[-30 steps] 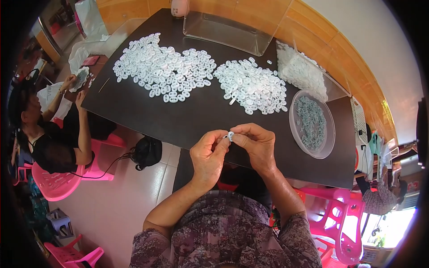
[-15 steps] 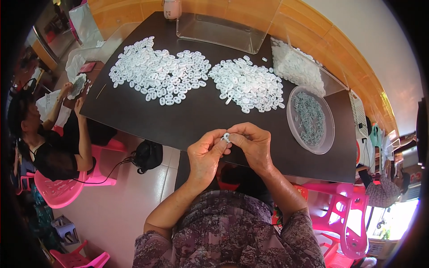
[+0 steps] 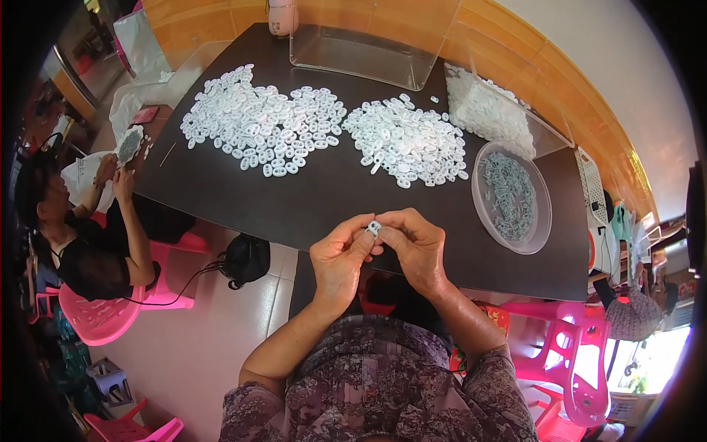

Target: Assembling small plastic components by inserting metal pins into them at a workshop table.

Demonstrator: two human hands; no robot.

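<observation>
Between the fingertips of both hands is a small white oval plastic piece with two dark holes. My left hand pinches it from the left, and my right hand grips it from the right. Both hands are held close together over the table's near edge. Beyond them lie two heaps of similar pieces, a wide left pile and a smaller right pile. At the right stands a round clear tub holding many small grey-green parts. Whether a grey-green part is in my fingers, I cannot tell.
The dark table carries an upturned-looking clear box at the back and another clear bin with white pieces. At the left, another person sits working on a pink chair. Pink stools stand at the right.
The white piece has turned slightly in my fingertips, so its two holes show more plainly. The other person's hands have come together at the left.
</observation>
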